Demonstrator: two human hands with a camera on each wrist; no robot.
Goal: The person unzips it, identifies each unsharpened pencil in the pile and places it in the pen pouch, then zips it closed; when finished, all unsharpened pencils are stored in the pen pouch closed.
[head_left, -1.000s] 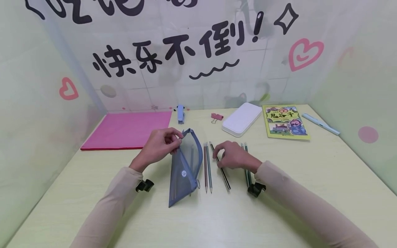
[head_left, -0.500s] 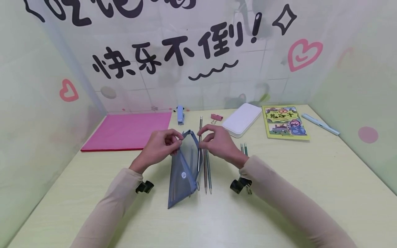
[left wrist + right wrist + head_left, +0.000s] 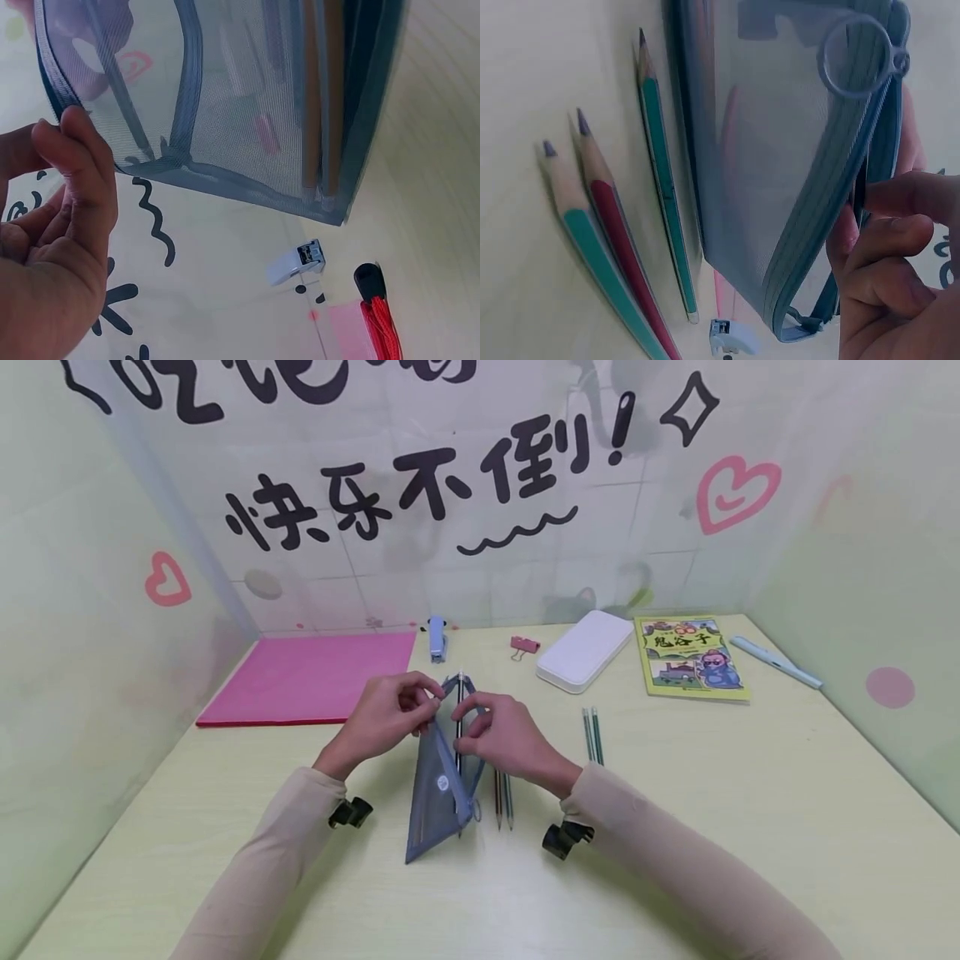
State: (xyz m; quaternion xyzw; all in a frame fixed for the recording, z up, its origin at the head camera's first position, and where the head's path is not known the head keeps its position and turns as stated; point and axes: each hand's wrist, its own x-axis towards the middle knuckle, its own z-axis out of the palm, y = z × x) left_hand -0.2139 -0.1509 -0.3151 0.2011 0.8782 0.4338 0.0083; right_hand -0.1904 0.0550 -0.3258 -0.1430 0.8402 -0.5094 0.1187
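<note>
My left hand (image 3: 386, 714) pinches the rim of a blue-grey mesh zip pouch (image 3: 431, 802) and holds it upright with its mouth open. My right hand (image 3: 506, 739) holds a dark striped pencil (image 3: 461, 689) between thumb and fingers, in the pouch's mouth; its lower part is inside. Through the mesh, the left wrist view shows long pencils (image 3: 309, 97) in the pouch. Beside the pouch on the table lie a red pencil (image 3: 626, 240) and a teal pencil (image 3: 604, 259), with another teal pencil (image 3: 664, 180) closer to the pouch.
Two green pencils (image 3: 592, 735) lie to the right, partly behind the sleeve. Along the back are a pink folder (image 3: 307, 681), a blue stapler (image 3: 437, 639), a binder clip (image 3: 525, 645), a white case (image 3: 585, 652), a booklet (image 3: 692, 657) and a light-blue pen-like item (image 3: 776, 660).
My right hand has picked the dark pencil up off the table, moved it left and lowered it into the pouch's mouth. My left hand has kept its hold on the rim.
</note>
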